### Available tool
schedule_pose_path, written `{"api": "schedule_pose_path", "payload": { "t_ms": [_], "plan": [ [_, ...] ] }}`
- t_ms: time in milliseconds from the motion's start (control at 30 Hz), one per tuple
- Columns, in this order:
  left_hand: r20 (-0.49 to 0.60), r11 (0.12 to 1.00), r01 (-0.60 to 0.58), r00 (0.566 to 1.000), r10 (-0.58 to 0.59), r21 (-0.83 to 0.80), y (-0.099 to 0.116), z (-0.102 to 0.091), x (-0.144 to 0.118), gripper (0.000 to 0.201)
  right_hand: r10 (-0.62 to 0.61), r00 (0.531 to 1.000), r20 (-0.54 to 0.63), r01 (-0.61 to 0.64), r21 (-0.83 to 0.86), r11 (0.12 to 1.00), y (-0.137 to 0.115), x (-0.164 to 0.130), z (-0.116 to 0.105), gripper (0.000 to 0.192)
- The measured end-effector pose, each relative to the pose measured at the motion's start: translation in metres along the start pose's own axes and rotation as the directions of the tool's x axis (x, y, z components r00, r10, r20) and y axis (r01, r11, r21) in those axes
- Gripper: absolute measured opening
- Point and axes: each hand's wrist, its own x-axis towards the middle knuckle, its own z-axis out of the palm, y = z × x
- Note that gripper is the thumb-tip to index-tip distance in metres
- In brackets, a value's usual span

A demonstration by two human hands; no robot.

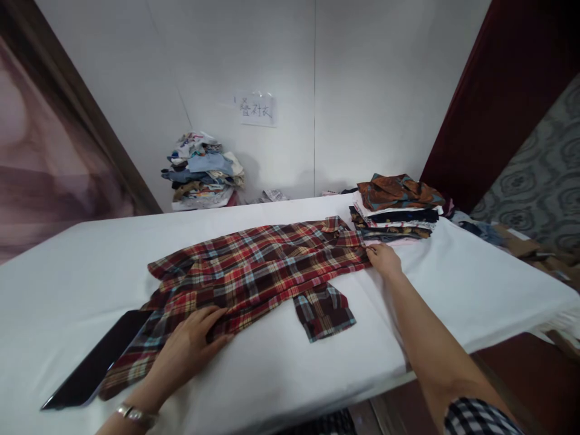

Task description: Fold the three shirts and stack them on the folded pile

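A red, brown and cream plaid shirt (254,275) lies lengthwise on the white-covered table, its collar (338,226) toward the right. One sleeve end (324,311) sticks out below the near edge. My left hand (194,338) rests on the near edge of the shirt's lower part, fingers stretched out and thumb apart. At the shoulder edge near the collar, my right hand (383,258) pinches the cloth between thumb and fingers. A flat black panel (97,356) with a shiny edge lies at the left, partly covered by the shirt.
A stack of folded clothes (396,208) sits at the table's right rear, a brown patterned garment on top. Behind the table's far edge rises a heap of mixed clothes (203,169). A paper sign (257,109) hangs on the white wall. Cardboard boxes (516,241) are at far right.
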Motion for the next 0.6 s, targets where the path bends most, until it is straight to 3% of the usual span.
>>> {"api": "schedule_pose_path", "payload": {
  "t_ms": [100, 233, 367, 433, 500, 600],
  "plan": [
    [-0.007, 1.0, -0.011, 1.0, 0.011, 0.02, 0.002, 0.001, -0.003, 0.038, 0.01, 0.999, 0.036, -0.01, -0.008, 1.0, 0.003, 0.0, 0.006, 0.046],
    [-0.012, 0.999, -0.026, 1.0, 0.026, 0.033, 0.012, -0.006, 0.005, 0.033, -0.106, 0.991, 0.077, 0.101, 0.059, 0.993, 0.003, 0.003, 0.013, 0.039],
    [-0.11, 0.999, 0.042, 0.993, -0.041, 0.002, 0.02, -0.019, 0.007, 0.029, -0.123, 0.987, -0.106, 0.135, 0.117, 0.984, 0.008, 0.006, 0.008, 0.036],
    [-0.125, 0.999, 0.052, 0.991, -0.05, 0.013, 0.023, -0.021, 0.002, 0.026, -0.101, 0.986, -0.135, 0.118, 0.127, 0.985, 0.013, 0.006, 0.006, 0.035],
    [-0.075, 0.999, 0.036, 0.997, -0.033, 0.039, 0.026, -0.018, -0.005, 0.025, -0.056, 0.998, -0.004, 0.056, 0.089, 0.994, 0.018, 0.007, 0.008, 0.035],
    [-0.009, 0.999, 0.009, 1.0, -0.009, 0.052, 0.029, -0.008, -0.012, 0.026, 0.003, 0.979, 0.203, -0.006, 0.018, 1.0, 0.025, 0.009, 0.014, 0.037]
  ]
}}
